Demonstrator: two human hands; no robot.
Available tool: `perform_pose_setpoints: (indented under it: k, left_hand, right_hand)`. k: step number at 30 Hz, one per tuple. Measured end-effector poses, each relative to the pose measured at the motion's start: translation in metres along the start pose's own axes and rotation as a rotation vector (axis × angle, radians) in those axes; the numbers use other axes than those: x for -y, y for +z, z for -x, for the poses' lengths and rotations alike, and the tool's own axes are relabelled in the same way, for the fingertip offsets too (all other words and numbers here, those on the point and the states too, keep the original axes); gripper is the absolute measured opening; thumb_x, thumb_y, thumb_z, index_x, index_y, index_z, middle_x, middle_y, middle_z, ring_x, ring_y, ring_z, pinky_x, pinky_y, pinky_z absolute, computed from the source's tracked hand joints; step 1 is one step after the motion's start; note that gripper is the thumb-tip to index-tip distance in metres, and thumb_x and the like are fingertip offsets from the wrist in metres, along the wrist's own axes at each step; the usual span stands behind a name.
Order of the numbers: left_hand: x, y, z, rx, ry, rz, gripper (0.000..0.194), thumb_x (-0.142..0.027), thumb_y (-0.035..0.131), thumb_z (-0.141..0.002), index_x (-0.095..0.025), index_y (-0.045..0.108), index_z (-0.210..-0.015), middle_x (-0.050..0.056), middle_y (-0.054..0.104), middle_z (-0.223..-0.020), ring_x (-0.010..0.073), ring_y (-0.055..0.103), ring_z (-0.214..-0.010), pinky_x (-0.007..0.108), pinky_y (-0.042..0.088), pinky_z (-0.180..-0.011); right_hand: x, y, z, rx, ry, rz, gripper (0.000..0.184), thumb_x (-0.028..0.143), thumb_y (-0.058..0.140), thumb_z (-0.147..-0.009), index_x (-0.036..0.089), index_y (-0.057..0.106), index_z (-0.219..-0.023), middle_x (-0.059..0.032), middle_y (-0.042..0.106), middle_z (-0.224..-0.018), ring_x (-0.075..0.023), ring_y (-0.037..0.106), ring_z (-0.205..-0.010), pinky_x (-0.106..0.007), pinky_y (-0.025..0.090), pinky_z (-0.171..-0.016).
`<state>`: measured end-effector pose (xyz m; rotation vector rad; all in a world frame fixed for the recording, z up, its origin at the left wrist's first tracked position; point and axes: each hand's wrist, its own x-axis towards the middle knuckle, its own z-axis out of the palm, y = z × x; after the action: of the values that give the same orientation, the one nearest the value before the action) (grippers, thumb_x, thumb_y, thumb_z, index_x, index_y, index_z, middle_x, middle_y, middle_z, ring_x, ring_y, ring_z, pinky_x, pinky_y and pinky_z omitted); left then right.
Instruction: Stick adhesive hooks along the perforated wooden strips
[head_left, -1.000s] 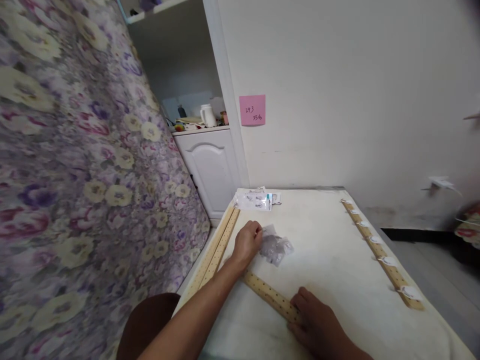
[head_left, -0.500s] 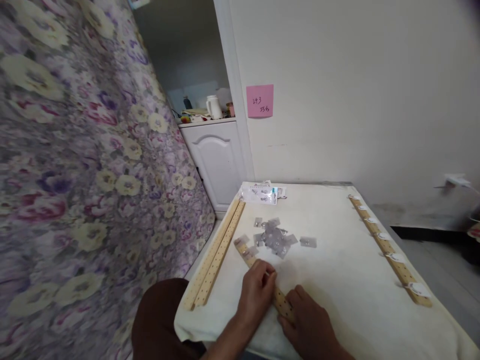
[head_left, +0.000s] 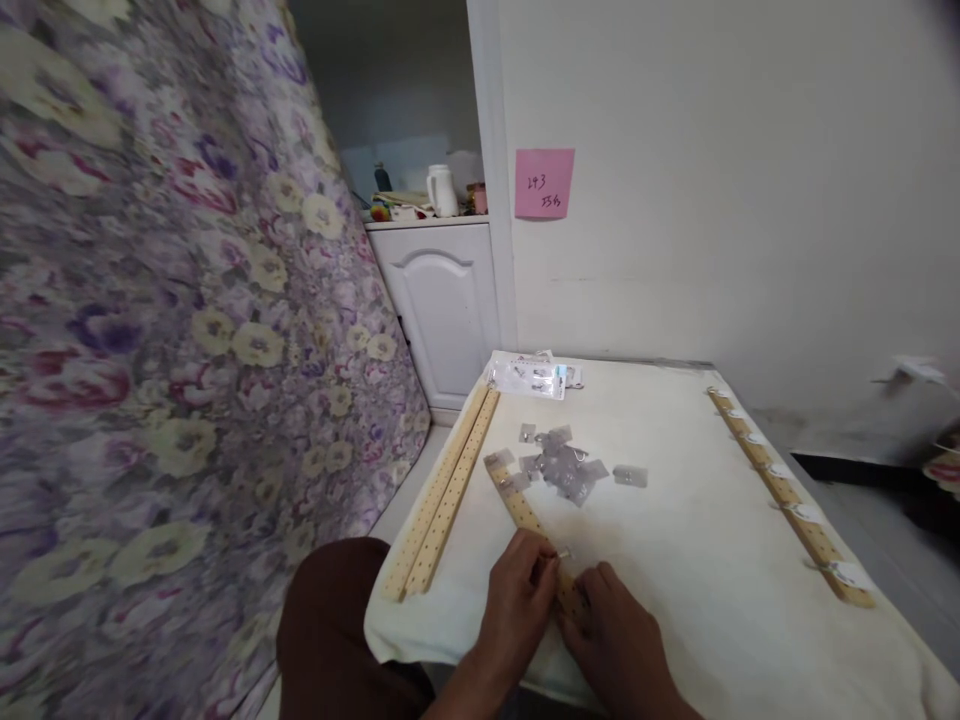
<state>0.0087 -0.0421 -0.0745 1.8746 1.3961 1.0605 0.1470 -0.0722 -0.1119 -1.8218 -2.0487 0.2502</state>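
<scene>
A narrow wooden strip with rows of holes (head_left: 527, 514) lies slanted on the cloth, its near end running between my hands. My left hand (head_left: 519, 592) is over the strip, thumb and fingertips pinched on a small, pale metal piece that looks like a hook (head_left: 566, 553). The fingers partly hide it, so I cannot tell whether it sits in a hole. My right hand (head_left: 616, 632) is closed around the near end of the same strip. Small clear plastic packets with metal bits (head_left: 566, 472) are heaped beyond the hands, some resting on the strip's far end.
Two more perforated strips (head_left: 448, 500) lie along the table's left side. At the right edge, another strip (head_left: 778, 487) carries several hooks with white round pieces. Printed packaging (head_left: 525, 377) is at the back left. One packet (head_left: 630, 476) lies apart on the white cloth (head_left: 697, 560).
The view has shifted slightly, so the table appears farther right. The small metal piece now shows beyond my left fingertips. My right hand keeps its grip on the strip.
</scene>
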Motion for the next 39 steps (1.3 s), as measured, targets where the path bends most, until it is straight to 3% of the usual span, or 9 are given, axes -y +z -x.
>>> perform_pose_setpoints:
  k: [8, 13, 16, 20, 23, 26, 33, 39]
  left_hand:
    - [0.021, -0.02, 0.011, -0.106, -0.035, 0.153, 0.013, -0.024, 0.049, -0.088, -0.021, 0.051, -0.076, 0.003, 0.055, -0.093, 0.016, 0.055, -0.087, 0.027, 0.044, -0.076]
    - [0.026, -0.03, 0.015, -0.14, -0.112, 0.251, 0.015, -0.029, 0.053, -0.086, -0.02, 0.052, -0.075, 0.003, 0.059, -0.093, 0.016, 0.056, -0.087, 0.026, 0.046, -0.076]
    - [0.02, -0.036, 0.014, -0.12, -0.114, 0.264, 0.012, -0.028, 0.053, -0.086, -0.02, 0.053, -0.077, 0.002, 0.06, -0.09, 0.0151, 0.057, -0.083, 0.025, 0.046, -0.074]
    - [0.011, -0.042, 0.012, -0.15, -0.051, 0.224, 0.01, -0.024, 0.053, -0.086, -0.021, 0.053, -0.077, 0.002, 0.06, -0.092, 0.0159, 0.057, -0.088, 0.026, 0.047, -0.077]
    - [0.008, -0.042, 0.015, -0.195, -0.005, 0.143, 0.011, -0.022, 0.054, -0.086, -0.02, 0.054, -0.075, 0.003, 0.058, -0.096, 0.0163, 0.057, -0.091, 0.027, 0.046, -0.077]
    - [0.008, -0.04, 0.019, -0.192, 0.047, 0.062, 0.01, -0.021, 0.054, -0.086, -0.021, 0.055, -0.077, 0.004, 0.057, -0.098, 0.0167, 0.056, -0.094, 0.028, 0.046, -0.08]
    - [0.013, -0.04, 0.021, -0.146, 0.127, -0.021, 0.01, -0.018, 0.05, -0.088, -0.021, 0.055, -0.08, 0.004, 0.057, -0.094, 0.0168, 0.057, -0.091, 0.028, 0.047, -0.077]
    - [0.027, -0.037, 0.01, -0.135, 0.056, 0.007, 0.01, -0.014, 0.051, -0.083, -0.021, 0.058, -0.08, 0.004, 0.059, -0.093, 0.0168, 0.058, -0.089, 0.028, 0.049, -0.076]
  right_hand:
    - [0.016, 0.004, 0.004, 0.06, 0.059, -0.13, 0.016, 0.03, 0.06, -0.079, 0.022, 0.053, -0.09, -0.0053, 0.059, -0.094, -0.0248, 0.063, -0.083, -0.034, 0.049, -0.066]
    - [0.013, -0.018, 0.004, -0.065, 0.023, -0.435, 0.017, 0.029, 0.049, -0.087, 0.022, 0.055, -0.102, -0.0035, 0.058, -0.093, -0.0162, 0.059, -0.073, -0.029, 0.048, -0.068]
    - [0.024, -0.034, -0.002, -0.117, -0.02, -0.581, 0.016, 0.03, 0.047, -0.089, 0.021, 0.058, -0.096, -0.0028, 0.058, -0.085, -0.015, 0.055, -0.067, -0.027, 0.045, -0.063]
    - [0.043, -0.037, -0.013, 0.023, 0.063, -0.853, 0.017, 0.035, 0.054, -0.086, 0.02, 0.061, -0.082, -0.0001, 0.06, -0.071, -0.0151, 0.055, -0.064, -0.026, 0.043, -0.06]
    - [0.052, -0.027, -0.017, 0.159, 0.143, -1.143, 0.021, 0.04, 0.058, -0.083, 0.019, 0.06, -0.085, 0.0027, 0.058, -0.065, -0.0133, 0.054, -0.058, -0.025, 0.043, -0.055]
    - [0.053, -0.019, -0.019, 0.169, 0.186, -1.312, 0.025, 0.042, 0.06, -0.082, 0.018, 0.059, -0.086, 0.0038, 0.056, -0.063, -0.0123, 0.054, -0.057, -0.024, 0.043, -0.054]
    - [0.042, -0.023, -0.029, 0.076, 0.236, -1.353, 0.026, 0.041, 0.063, -0.078, 0.018, 0.059, -0.09, 0.0059, 0.053, -0.062, -0.0098, 0.047, -0.051, -0.023, 0.038, -0.05]
    - [0.028, -0.014, -0.057, 0.084, 0.176, -1.089, 0.024, 0.034, 0.055, -0.079, 0.018, 0.057, -0.096, 0.007, 0.051, -0.059, -0.0119, 0.051, -0.051, -0.025, 0.041, -0.053]
